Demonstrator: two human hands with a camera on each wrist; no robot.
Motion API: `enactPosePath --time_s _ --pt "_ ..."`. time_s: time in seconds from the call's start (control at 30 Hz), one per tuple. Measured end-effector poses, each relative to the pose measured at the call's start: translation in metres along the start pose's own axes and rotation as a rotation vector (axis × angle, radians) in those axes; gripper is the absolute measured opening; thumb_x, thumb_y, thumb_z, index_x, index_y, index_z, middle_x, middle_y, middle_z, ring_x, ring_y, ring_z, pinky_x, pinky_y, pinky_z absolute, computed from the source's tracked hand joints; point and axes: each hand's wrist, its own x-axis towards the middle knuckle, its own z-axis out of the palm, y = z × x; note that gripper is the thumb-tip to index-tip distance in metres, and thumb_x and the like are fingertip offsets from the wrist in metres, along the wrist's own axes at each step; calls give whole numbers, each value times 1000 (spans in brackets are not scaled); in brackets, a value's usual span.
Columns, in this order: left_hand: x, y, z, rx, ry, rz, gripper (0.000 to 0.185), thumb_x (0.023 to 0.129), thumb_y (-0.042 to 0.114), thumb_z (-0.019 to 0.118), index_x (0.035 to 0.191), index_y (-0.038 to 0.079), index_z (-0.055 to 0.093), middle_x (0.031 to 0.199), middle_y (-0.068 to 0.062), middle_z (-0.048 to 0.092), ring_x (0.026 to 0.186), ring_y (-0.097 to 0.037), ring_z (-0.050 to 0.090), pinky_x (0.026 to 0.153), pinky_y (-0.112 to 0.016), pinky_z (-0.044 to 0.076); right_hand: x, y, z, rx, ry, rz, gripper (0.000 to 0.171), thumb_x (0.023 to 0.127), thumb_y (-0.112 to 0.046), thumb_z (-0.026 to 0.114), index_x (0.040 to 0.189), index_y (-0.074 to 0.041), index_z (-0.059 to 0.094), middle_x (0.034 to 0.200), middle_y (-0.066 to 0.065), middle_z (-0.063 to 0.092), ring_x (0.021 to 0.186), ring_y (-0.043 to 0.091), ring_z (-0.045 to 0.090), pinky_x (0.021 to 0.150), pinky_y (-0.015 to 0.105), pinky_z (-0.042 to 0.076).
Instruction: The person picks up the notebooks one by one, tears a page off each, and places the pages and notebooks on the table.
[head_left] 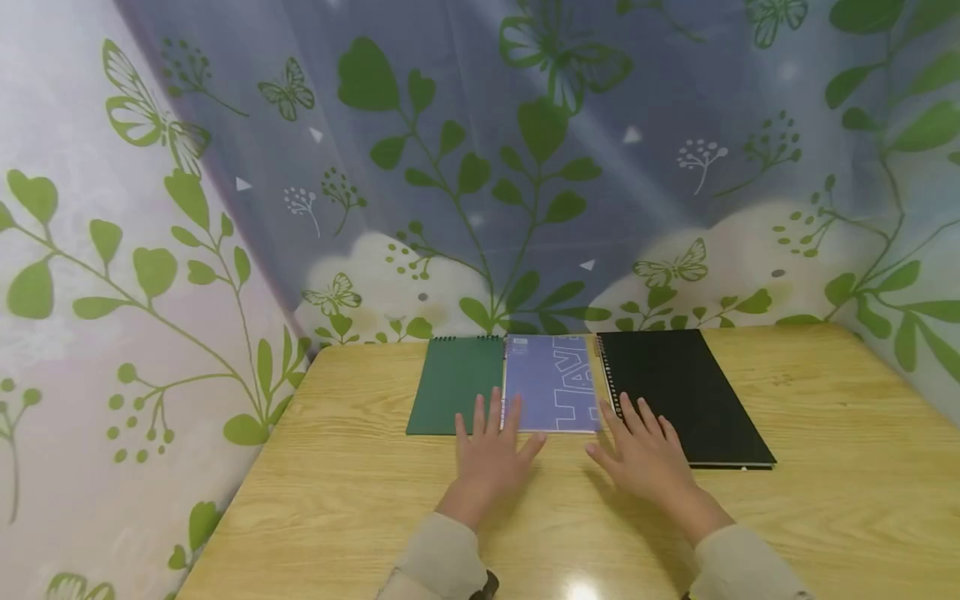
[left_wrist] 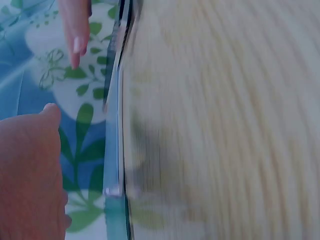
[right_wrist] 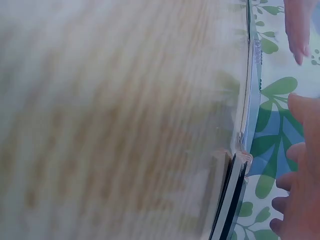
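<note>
Three spiral-bound notebooks lie side by side on the wooden table: a green one (head_left: pixel 456 375) at left, a purple-blue one (head_left: pixel 542 387) with large outlined letters in the middle, and a larger black one (head_left: pixel 675 383) at right. My left hand (head_left: pixel 489 450), fingers spread and straight, is over the near edges of the green and purple-blue notebooks. Beside the black notebook's near left corner is my right hand (head_left: pixel 648 457), its fingers also spread. Both hands hold nothing. The left wrist view shows the left hand (left_wrist: pixel 30 170) raised above the tabletop, apart from the notebooks.
The light wooden table (head_left: pixel 337 492) extends around the notebooks on both sides and in front. Behind it hangs a blue cloth (head_left: pixel 465 208) printed with green leaves and butterflies. A pale printed cloth (head_left: pixel 67 375) runs along the left side.
</note>
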Motion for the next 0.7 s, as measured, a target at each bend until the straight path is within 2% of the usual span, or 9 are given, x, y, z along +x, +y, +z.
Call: enactPosePath --time_s 0.1,0.2,0.37,0.5,0.6,0.7 --pt "-1 -15 -4 -56 -38 23 70 93 61 24 149 24 7 156 -6 2 144 -31 1 111 -61 6 2 -1 0 42 12 -29 66 92 -48 47 143 -9 32 148 23 26 135 45 21 104 64 20" --pt "-1 -35 -6 -144 -68 67 68 94 56 31 149 21 12 156 -8 7 143 -33 5 109 -62 8 6 -3 2 145 28 -74 60 93 -38 50 139 -3 37 144 26 32 132 46 27 103 63 25" --pt "1 -71 -10 -281 -58 97 66 94 48 41 147 12 24 153 -13 17 141 -37 15 108 -62 16 16 -12 9 304 7 -125 48 93 -27 52 131 2 46 137 26 42 128 45 35 103 59 29" --pt "2 -104 -13 -395 -19 64 57 95 39 46 140 6 37 146 -17 35 133 -38 32 106 -56 28 28 -28 19 354 -15 -129 37 93 -25 52 122 -2 55 131 21 49 124 41 41 101 57 33" --pt "3 -125 -14 -481 17 0 48 95 33 48 135 6 45 139 -16 45 128 -35 41 104 -51 34 36 -43 27 393 -17 -103 31 93 -23 53 115 -3 60 124 18 54 120 38 46 99 54 37" --pt "6 -140 -12 -555 34 -72 44 96 31 48 132 7 48 137 -15 47 126 -35 43 101 -50 37 41 -57 34 440 -30 -85 27 93 -20 53 111 -3 62 116 16 57 113 34 51 96 50 41"
